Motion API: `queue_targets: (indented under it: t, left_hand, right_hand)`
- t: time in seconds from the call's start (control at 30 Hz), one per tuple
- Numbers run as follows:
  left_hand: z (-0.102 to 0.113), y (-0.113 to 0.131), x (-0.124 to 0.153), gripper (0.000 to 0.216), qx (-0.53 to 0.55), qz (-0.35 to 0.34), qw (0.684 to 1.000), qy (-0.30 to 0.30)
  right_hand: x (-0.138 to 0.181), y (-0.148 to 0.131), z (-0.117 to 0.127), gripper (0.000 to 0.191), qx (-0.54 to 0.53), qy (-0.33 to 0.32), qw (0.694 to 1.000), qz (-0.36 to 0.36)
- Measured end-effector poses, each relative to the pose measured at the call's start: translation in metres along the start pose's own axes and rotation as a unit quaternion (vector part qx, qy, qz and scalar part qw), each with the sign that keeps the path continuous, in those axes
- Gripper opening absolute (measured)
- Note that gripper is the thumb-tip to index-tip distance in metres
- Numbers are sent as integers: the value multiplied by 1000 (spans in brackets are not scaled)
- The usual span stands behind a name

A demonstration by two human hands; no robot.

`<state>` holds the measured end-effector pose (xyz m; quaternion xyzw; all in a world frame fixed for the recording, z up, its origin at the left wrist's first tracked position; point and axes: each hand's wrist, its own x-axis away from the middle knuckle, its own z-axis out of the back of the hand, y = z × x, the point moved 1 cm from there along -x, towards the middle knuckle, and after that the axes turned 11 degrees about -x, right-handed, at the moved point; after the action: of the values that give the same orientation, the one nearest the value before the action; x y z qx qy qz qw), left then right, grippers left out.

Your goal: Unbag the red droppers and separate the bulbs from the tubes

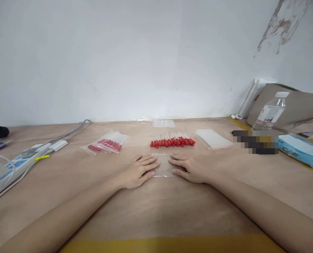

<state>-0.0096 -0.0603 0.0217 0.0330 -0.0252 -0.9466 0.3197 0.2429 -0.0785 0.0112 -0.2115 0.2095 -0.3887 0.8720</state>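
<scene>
**Left hand [140,171] and right hand [189,168] lie flat at either end of a clear, thin plastic bag [163,166]**

A pale grey-white wall [119,56] fills the background, its surface flaked at upper right. Below it spreads a light brown, wood-toned tabletop [135,218] with a yellow band along the near edge. At far right slumps a large grey-beige bag [301,105]; at far left runs a long white-and-blue plastic power strip [17,164] with cables. A blue-and-white soft pack [302,151] lies near a clear plastic bottle with a white cap [271,112]; a pixelated patch hides what is beside them.

Both hands are palm down, fingers loosely spread, thumbs pointing inward; neither pinches anything. The left fingers rest over the bag's left end, the right fingertips on its right end. The bag lies flat on the tabletop between them.

Beyond the right hand sits a stack of whitish translucent plastic bags [213,138]. Beyond the left, overlapping clear packets with red-and-white contents [110,143] lie fanned. Between these groups, just past the bag, slender white sticks with rounded red heads [172,141] lie in a row, heads toward the person.
</scene>
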Motion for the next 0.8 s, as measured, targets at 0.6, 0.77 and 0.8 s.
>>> queue_targets:
  t: [0.6,0.77,0.8]
  left_hand:
    - [47,-58,12,52,-105,58,991,64]
    - [54,-132,46,57,-153,187,970,15]
    - [52,-141,51,55,-132,197,972,10]
  right_hand:
    - [-17,24,12,18,-77,117,983,-120]
    - [-16,33,41,21,-132,283,945,-99]
    - [-15,41,50,20,-135,335,924,-127]
